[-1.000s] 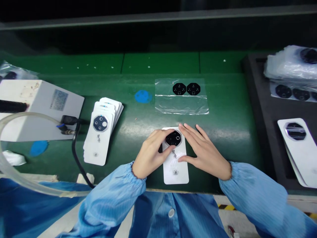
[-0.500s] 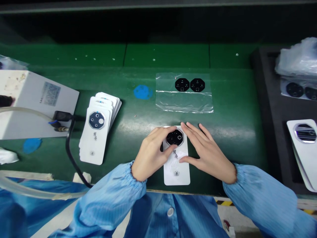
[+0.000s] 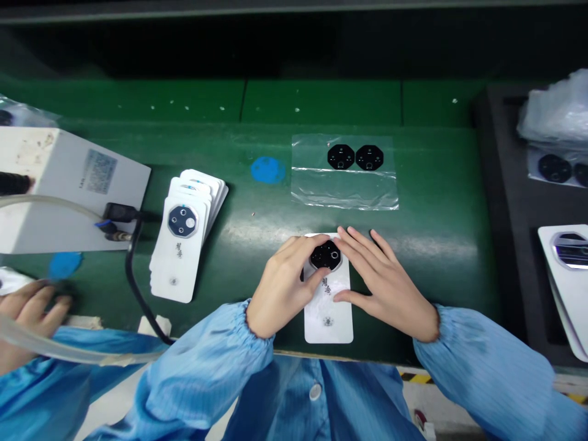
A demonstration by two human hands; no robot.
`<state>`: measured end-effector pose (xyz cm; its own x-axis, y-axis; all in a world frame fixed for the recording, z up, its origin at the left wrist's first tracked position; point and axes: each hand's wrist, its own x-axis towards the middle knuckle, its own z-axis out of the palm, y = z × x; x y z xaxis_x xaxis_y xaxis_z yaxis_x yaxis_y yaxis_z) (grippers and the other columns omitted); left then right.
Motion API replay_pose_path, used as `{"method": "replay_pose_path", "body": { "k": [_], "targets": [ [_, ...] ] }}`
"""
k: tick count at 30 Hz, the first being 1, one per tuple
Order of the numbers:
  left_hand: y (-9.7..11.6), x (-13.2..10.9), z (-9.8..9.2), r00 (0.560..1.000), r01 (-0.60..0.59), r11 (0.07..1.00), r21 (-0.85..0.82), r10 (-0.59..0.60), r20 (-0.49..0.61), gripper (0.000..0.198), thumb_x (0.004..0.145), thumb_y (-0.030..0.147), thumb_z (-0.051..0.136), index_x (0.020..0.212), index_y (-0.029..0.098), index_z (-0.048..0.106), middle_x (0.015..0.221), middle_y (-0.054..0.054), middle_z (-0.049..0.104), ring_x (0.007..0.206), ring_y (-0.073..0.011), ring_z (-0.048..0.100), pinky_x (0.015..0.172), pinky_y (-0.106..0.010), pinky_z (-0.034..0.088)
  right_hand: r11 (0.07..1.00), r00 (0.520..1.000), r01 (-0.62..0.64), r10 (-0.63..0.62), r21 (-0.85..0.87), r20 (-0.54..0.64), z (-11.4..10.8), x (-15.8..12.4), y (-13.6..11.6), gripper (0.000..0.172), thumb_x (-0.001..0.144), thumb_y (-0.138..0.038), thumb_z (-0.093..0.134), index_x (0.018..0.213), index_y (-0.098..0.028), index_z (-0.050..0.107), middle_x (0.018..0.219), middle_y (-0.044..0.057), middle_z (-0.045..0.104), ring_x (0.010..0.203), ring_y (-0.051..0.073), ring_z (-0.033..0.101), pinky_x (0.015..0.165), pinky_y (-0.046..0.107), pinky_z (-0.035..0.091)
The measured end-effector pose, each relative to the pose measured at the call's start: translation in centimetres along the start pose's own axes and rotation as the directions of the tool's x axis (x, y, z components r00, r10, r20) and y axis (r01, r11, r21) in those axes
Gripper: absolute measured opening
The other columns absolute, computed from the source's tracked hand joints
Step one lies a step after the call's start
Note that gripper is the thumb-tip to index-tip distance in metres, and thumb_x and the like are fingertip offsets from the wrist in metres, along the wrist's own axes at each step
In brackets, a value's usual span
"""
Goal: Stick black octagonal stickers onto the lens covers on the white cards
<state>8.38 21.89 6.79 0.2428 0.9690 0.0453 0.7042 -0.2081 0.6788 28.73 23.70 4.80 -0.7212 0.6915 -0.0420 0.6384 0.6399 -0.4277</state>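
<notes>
A white phone-shaped panel [image 3: 328, 315] with dark lettering lies on the green table below my chest. Near its top is a black octagonal disc [image 3: 325, 256] in a silver ring. My left hand [image 3: 287, 278] has thumb and index finger set on the disc's upper and lower edges, pinching it. My right hand [image 3: 379, 275] rests with fingers spread on the panel's right side, fingertips by the disc's upper right and thumb on the panel's middle. Beyond both hands, a clear plastic film [image 3: 344, 190] carries two black octagonal pieces [image 3: 340, 157].
Left of my hands stands a stack of white panels [image 3: 177, 263], beside a white box [image 3: 101, 208] with cables. Blue patches [image 3: 267, 169] mark the table. At right, a dark foam tray [image 3: 509, 245] holds more panels. Another person's hand [image 3: 32, 309] is at far left.
Another person's hand has come into view at the lower left. The view has shifted slightly. My two hands keep their place on the panel and disc.
</notes>
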Motion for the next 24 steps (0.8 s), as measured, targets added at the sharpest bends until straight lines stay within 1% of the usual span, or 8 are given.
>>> {"method": "replay_pose_path", "body": {
  "k": [7, 10, 14, 20, 22, 24],
  "targets": [
    [0.01, 0.13, -0.04, 1.000, -0.004, 0.999, 0.039, 0.004, 0.009, 0.045, 0.078, 0.013, 0.070, 0.120, 0.017, 0.053, 0.113, -0.004, 0.066, 0.103, -0.0183, 0.060, 0.090, -0.034, 0.052, 0.999, 1.000, 0.013, -0.012, -0.031, 0.013, 0.01, -0.06, -0.05, 0.075, 0.087, -0.059, 0.058, 0.141, -0.012, 0.035, 0.158, 0.009, 0.014, 0.145, 0.022, 0.008, 0.120, 0.048, 0.009],
    [0.05, 0.14, -0.09, 1.000, 0.001, 0.999, 0.034, -0.002, 0.025, 0.049, 0.079, 0.013, 0.068, 0.125, 0.019, 0.051, 0.115, -0.004, 0.064, 0.103, -0.0173, 0.059, 0.091, -0.033, 0.052, 0.999, 0.999, 0.028, -0.027, -0.045, 0.019, -0.06, -0.12, -0.10, 0.071, 0.088, -0.056, 0.060, 0.139, -0.012, 0.038, 0.158, 0.010, 0.012, 0.145, 0.024, 0.006, 0.119, 0.050, 0.010],
    [0.03, -0.01, -0.05, 0.999, 0.014, 1.000, 0.005, -0.014, 0.038, 0.057, 0.080, 0.014, 0.068, 0.132, 0.022, 0.045, 0.120, -0.004, 0.061, 0.106, -0.0166, 0.058, 0.091, -0.033, 0.053, 0.997, 0.999, 0.046, -0.045, -0.062, 0.020, -0.19, -0.18, -0.11, 0.071, 0.088, -0.054, 0.059, 0.140, -0.011, 0.037, 0.158, 0.011, 0.011, 0.145, 0.025, 0.005, 0.119, 0.051, 0.010],
    [0.07, -0.06, -0.09, 1.000, 0.006, 0.999, 0.052, -0.007, 0.020, 0.058, 0.079, 0.014, 0.070, 0.130, 0.020, 0.045, 0.115, -0.004, 0.063, 0.103, -0.0173, 0.060, 0.090, -0.032, 0.053, 0.997, 0.999, 0.049, -0.047, -0.063, 0.024, -0.17, -0.17, -0.01, 0.070, 0.089, -0.053, 0.059, 0.140, -0.012, 0.037, 0.158, 0.011, 0.011, 0.145, 0.026, 0.006, 0.119, 0.051, 0.009],
    [0.15, -0.03, -0.14, 1.000, 0.006, 0.998, 0.056, -0.007, 0.016, 0.058, 0.079, 0.014, 0.070, 0.130, 0.020, 0.045, 0.115, -0.004, 0.064, 0.104, -0.0170, 0.060, 0.091, -0.032, 0.052, 0.999, 0.999, 0.031, -0.030, -0.043, 0.020, -0.14, -0.10, 0.01, 0.078, 0.087, -0.055, 0.060, 0.143, -0.010, 0.031, 0.158, 0.011, 0.014, 0.145, 0.024, 0.007, 0.120, 0.049, 0.009],
    [0.23, -0.01, -0.18, 1.000, 0.014, 0.998, 0.060, -0.015, 0.016, 0.058, 0.079, 0.014, 0.070, 0.131, 0.019, 0.045, 0.116, -0.004, 0.064, 0.105, -0.0169, 0.060, 0.092, -0.031, 0.052, 1.000, 1.000, 0.000, 0.000, -0.014, 0.009, -0.13, 0.00, -0.01, 0.092, 0.086, -0.057, 0.062, 0.148, -0.006, 0.018, 0.157, 0.011, 0.018, 0.145, 0.023, 0.009, 0.120, 0.046, 0.009]
  ]
}}
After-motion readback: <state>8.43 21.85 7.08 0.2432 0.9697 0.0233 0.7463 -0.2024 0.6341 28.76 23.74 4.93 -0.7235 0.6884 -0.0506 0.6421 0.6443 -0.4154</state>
